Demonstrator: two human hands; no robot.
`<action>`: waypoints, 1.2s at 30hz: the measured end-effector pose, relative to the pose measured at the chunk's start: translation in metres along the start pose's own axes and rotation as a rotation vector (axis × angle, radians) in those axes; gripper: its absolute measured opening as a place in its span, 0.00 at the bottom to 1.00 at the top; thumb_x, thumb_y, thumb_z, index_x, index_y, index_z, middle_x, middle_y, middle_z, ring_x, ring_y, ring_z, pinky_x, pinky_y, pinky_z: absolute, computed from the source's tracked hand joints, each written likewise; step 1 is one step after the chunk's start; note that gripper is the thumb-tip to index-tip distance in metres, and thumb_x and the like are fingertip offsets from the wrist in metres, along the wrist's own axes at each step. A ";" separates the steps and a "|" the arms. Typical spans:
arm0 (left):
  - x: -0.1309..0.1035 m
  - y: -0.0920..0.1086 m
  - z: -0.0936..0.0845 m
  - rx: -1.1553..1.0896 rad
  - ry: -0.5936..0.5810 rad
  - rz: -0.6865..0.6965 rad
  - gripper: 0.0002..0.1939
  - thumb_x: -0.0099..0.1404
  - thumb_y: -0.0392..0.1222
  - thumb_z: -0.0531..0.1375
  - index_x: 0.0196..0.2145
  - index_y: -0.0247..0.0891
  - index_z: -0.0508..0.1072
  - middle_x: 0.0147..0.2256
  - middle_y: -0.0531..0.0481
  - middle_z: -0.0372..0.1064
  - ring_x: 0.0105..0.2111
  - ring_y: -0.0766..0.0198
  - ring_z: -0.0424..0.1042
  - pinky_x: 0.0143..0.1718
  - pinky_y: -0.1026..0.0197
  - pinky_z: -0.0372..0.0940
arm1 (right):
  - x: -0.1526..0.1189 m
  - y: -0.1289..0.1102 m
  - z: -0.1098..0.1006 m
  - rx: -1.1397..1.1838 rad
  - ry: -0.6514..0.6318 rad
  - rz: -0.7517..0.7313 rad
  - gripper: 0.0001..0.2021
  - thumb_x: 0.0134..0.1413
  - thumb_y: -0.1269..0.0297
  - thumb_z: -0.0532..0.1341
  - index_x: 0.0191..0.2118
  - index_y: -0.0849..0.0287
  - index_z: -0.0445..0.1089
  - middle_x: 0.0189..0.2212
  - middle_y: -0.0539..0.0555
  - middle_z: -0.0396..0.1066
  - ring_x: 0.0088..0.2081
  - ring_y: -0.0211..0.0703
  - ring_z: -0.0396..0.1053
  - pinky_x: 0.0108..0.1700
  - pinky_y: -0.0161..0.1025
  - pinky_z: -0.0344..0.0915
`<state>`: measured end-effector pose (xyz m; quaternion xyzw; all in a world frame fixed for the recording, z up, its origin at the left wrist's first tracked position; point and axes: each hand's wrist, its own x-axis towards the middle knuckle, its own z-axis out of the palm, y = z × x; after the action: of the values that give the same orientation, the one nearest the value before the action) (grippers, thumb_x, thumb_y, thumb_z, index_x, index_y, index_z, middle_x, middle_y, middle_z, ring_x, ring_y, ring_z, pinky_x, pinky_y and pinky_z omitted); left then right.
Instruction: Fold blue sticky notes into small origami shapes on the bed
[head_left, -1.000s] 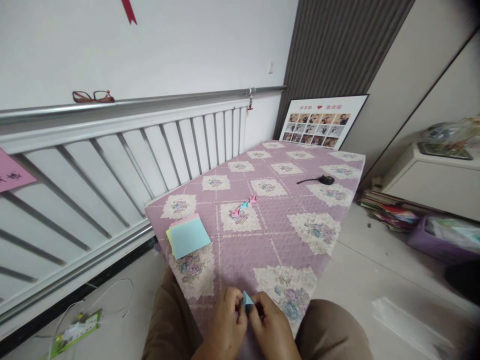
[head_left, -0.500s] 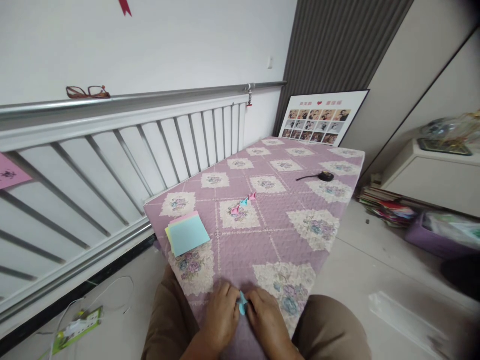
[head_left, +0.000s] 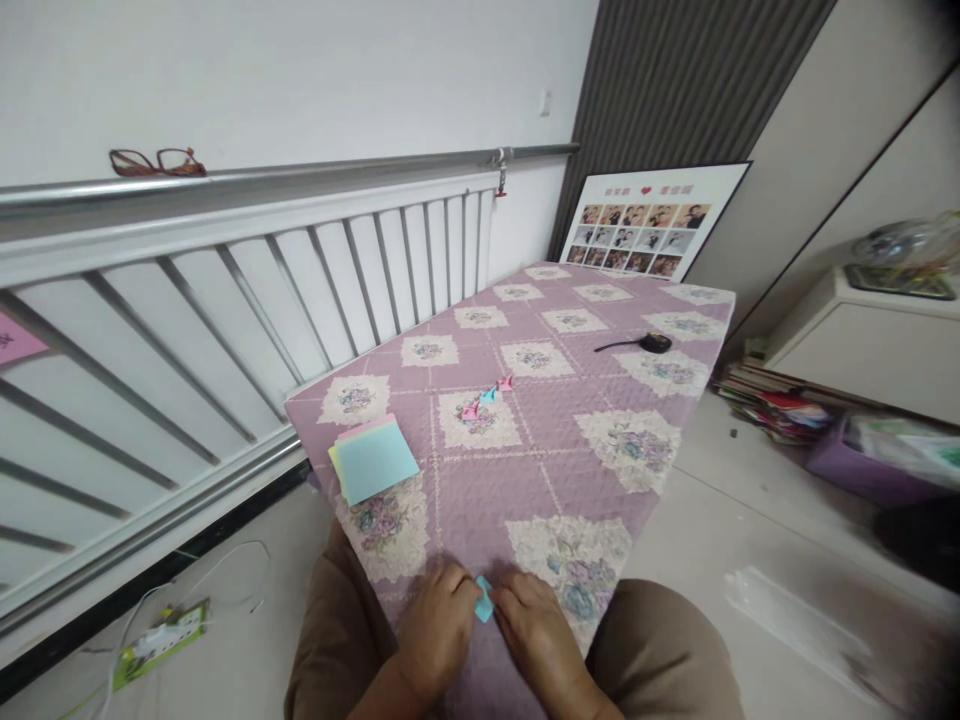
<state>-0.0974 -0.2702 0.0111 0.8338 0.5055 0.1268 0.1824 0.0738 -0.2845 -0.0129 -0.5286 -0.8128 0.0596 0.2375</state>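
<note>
A small light-blue folded paper (head_left: 484,601) is between my two hands at the near end of the table. The fingers of my left hand (head_left: 441,615) are closed on its left edge. From the other side, my right hand (head_left: 536,625) pinches its right edge, fingers bent together. My fingers hide part of the folds. Farther up the cloth sit three small folded paper figures in a slanting row: a pink figure (head_left: 470,411), a blue figure (head_left: 489,395) and another pink figure (head_left: 505,383). To the left lies a stack of square paper (head_left: 381,462), blue on top.
A flowered purple cloth (head_left: 469,500) covers the table. A black object with a strap (head_left: 654,343) lies toward its far right. A white radiator (head_left: 330,270) runs along the left side, with glasses (head_left: 157,162) on the pipe above. A photo board (head_left: 652,225) stands behind the table.
The blue paper between my fingers has turned and looks flatter and broader. Both hands stay in nearly the same place. The whole view has shifted slightly.
</note>
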 end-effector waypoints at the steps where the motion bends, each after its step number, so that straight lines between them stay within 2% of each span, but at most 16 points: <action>1: 0.000 -0.001 0.001 0.023 0.009 0.008 0.08 0.66 0.33 0.53 0.36 0.41 0.71 0.39 0.52 0.67 0.40 0.62 0.64 0.43 0.60 0.58 | -0.001 0.000 0.001 -0.002 0.004 -0.010 0.06 0.58 0.71 0.56 0.32 0.55 0.69 0.30 0.51 0.68 0.33 0.45 0.64 0.38 0.42 0.59; 7: -0.005 -0.003 0.007 0.111 0.042 0.007 0.09 0.67 0.33 0.53 0.39 0.42 0.72 0.39 0.52 0.69 0.40 0.61 0.65 0.42 0.59 0.60 | 0.000 -0.001 0.002 0.000 0.010 -0.029 0.06 0.57 0.72 0.57 0.32 0.55 0.68 0.30 0.50 0.68 0.34 0.45 0.63 0.38 0.42 0.57; 11: -0.007 -0.006 0.013 0.153 0.054 -0.002 0.08 0.66 0.34 0.54 0.37 0.41 0.73 0.38 0.52 0.70 0.39 0.59 0.66 0.42 0.57 0.61 | 0.002 -0.005 -0.006 0.009 -0.006 -0.010 0.04 0.54 0.72 0.60 0.31 0.55 0.68 0.30 0.50 0.68 0.34 0.45 0.64 0.38 0.41 0.57; 17: -0.006 -0.008 0.016 0.199 0.057 0.003 0.07 0.65 0.33 0.55 0.35 0.40 0.73 0.37 0.53 0.70 0.38 0.61 0.66 0.41 0.59 0.61 | 0.008 -0.023 -0.019 0.079 -0.037 0.171 0.06 0.47 0.70 0.63 0.32 0.54 0.67 0.32 0.50 0.68 0.37 0.48 0.64 0.41 0.44 0.56; 24: -0.005 -0.011 0.011 0.264 0.049 0.014 0.08 0.67 0.33 0.54 0.35 0.40 0.73 0.36 0.54 0.69 0.36 0.64 0.66 0.36 0.63 0.59 | 0.009 -0.031 -0.013 0.113 -0.018 0.297 0.07 0.46 0.73 0.62 0.33 0.54 0.67 0.32 0.51 0.68 0.38 0.49 0.64 0.42 0.45 0.55; 36: -0.007 -0.020 0.011 0.314 0.056 0.178 0.04 0.66 0.35 0.57 0.32 0.39 0.70 0.35 0.54 0.68 0.36 0.63 0.64 0.35 0.63 0.59 | 0.007 -0.027 -0.018 0.167 -0.040 0.277 0.07 0.46 0.73 0.65 0.30 0.53 0.68 0.32 0.48 0.69 0.38 0.46 0.64 0.43 0.43 0.54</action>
<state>-0.1121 -0.2702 -0.0077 0.8895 0.4484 0.0852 0.0236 0.0573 -0.2927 0.0150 -0.6125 -0.7291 0.1697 0.2539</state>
